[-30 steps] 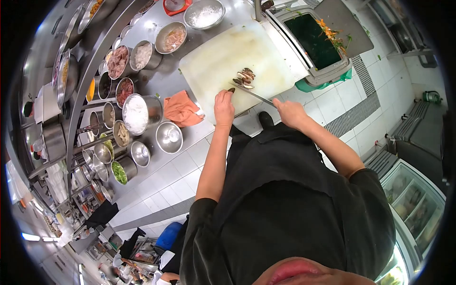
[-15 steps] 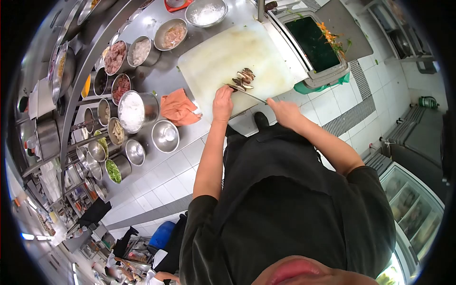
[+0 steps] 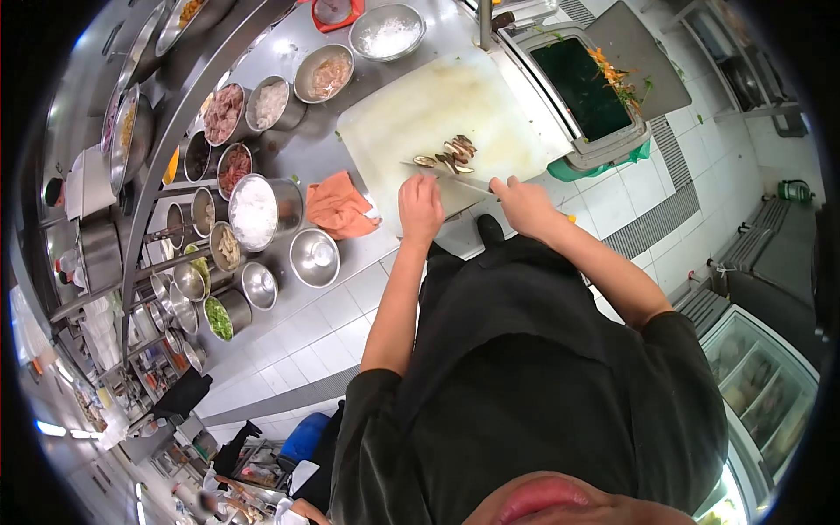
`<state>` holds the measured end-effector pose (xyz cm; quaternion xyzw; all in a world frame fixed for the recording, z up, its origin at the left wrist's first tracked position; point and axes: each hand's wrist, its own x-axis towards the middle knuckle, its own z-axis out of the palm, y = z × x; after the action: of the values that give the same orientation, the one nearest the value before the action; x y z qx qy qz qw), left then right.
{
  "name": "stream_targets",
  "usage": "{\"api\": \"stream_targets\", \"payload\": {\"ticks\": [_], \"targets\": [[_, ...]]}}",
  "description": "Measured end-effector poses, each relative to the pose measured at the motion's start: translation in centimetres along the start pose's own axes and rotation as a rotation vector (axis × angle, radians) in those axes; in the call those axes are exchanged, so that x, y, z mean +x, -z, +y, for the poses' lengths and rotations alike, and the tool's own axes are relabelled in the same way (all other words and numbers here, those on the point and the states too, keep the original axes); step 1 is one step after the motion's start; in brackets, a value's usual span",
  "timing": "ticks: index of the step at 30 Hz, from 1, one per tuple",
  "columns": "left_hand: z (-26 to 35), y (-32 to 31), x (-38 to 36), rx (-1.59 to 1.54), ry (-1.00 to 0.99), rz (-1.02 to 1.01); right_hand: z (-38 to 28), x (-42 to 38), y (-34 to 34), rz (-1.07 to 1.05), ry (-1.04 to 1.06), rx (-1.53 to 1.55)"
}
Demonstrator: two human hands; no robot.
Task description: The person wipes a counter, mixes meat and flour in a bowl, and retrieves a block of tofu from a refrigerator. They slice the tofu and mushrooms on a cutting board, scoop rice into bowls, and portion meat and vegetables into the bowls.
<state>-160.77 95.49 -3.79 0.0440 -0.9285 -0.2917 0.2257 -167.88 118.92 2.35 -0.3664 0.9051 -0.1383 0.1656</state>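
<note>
My right hand [image 3: 525, 206] grips the handle of a knife [image 3: 471, 183], whose blade points left over the near part of a white cutting board [image 3: 402, 105]. Close beside the blade's front part is my left hand [image 3: 421, 206], its fingers curled and pressed together; whatever they hold, if anything, is hidden. Dark-edged, pale slices [image 3: 457, 154], like mushroom, lie in a small pile just beyond the blade. One slice [image 3: 424, 161] rests apart from the pile, near the knife's tip.
An orange cloth [image 3: 337, 206] lies left of the board. Farther left stand several metal bowls, one with white powder [image 3: 254, 213], and an empty-looking bowl [image 3: 315, 258]. Right of the board is a bin [image 3: 582, 87] with orange and green scraps on its lid. People are at lower left.
The view has shifted slightly. My left hand has drawn back a little toward my body from the slices, and one slice now lies separately near the knife's tip.
</note>
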Motion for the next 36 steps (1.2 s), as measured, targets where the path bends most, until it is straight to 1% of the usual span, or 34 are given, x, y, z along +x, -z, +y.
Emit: {"api": "stream_targets", "payload": {"ticks": [1,3,4,6,7,8,9,10,11,12,14,16,17,18,20,23,24,26,27,29,30,32,33,34,35,36], "targets": [[1.3,0.6,0.4,-0.006,-0.001,-0.003,0.0,-0.3,0.8,-0.002,-0.006,-0.002],[5.0,2.6,1.9,0.106,-0.191,-0.206,-0.1,-1.2,2.2,0.124,-0.009,-0.037],[4.8,2.1,1.8,0.100,-0.185,-0.204,0.1,-1.7,2.8,0.117,-0.008,-0.042],[3.3,0.3,2.3,0.274,-0.071,-0.261,0.9,-2.6,4.1,0.147,0.008,-0.018],[2.1,0.0,2.4,0.307,-0.026,-0.315,1.2,-3.4,5.1,0.145,0.010,-0.026],[0.8,-0.4,2.2,0.302,-0.020,-0.308,1.5,-4.6,6.4,0.096,-0.050,-0.009],[-0.4,-0.9,2.1,0.181,0.057,-0.262,2.0,-5.5,7.2,0.049,-0.107,0.005],[-1.3,-1.6,1.9,0.061,0.134,-0.214,2.9,-6.2,7.3,0.045,-0.096,-0.009],[-1.6,-2.4,1.9,0.042,0.169,-0.161,4.0,-6.7,7.2,0.027,-0.136,0.104],[-1.1,-2.9,2.5,0.037,0.179,-0.148,5.1,-7.1,6.9,0.008,-0.177,0.219],[0.8,-4.3,3.4,-0.123,0.188,-0.063,7.7,-6.6,4.4,-0.038,-0.197,0.240],[2.9,-6.2,4.5,-0.138,0.174,0.004,9.6,-5.4,1.3,-0.268,-0.421,0.918],[3.6,-7.0,4.9,-0.139,0.211,0.033,10.0,-4.8,-0.6,-0.290,-0.363,0.993],[4.4,-7.4,5.2,-0.140,0.251,0.059,9.3,-4.1,-1.6,-0.298,-0.352,1.023],[5.0,-8.3,5.6,-0.148,0.274,0.120,7.8,-2.7,-3.2,-0.329,-0.326,1.066],[4.3,-9.8,5.8,-0.118,0.303,0.177,5.5,-0.8,-4.0,-0.337,-0.287,0.971],[4.3,-9.8,5.7,-0.108,0.335,0.209,5.1,-0.4,-4.0,-0.371,-0.264,0.946],[4.3,-9.7,5.7,-0.117,0.310,0.255,4.1,0.4,-3.9,-0.373,-0.272,0.991],[4.4,-9.4,5.7,-0.099,0.342,0.292,4.0,0.6,-4.0,-0.397,-0.281,1.000],[4.6,-8.8,5.8,-0.220,0.378,0.350,3.5,1.3,-4.4,-0.415,-0.241,0.947],[4.2,-8.9,5.7,-0.209,0.401,0.385,2.8,1.7,-4.2,-0.412,-0.203,0.898],[3.4,-8.7,5.2,-0.302,0.463,0.457,1.1,2.8,-3.4,-0.443,-0.158,0.807],[2.9,-7.4,5.2,-0.325,0.489,0.535,-0.4,3.3,-2.9,-0.450,-0.131,0.759],[2.0,-5.9,5.2,-0.312,0.498,0.557,-1.9,4.1,-2.4,-0.452,-0.103,0.718],[1.0,-3.8,4.9,-0.279,0.511,0.659,-3.8,4.9,-1.8,-0.455,-0.055,0.629],[0.1,-1.5,4.2,-0.245,0.521,0.754,-6.0,5.8,-1.1,-0.465,-0.039,0.629]]}}
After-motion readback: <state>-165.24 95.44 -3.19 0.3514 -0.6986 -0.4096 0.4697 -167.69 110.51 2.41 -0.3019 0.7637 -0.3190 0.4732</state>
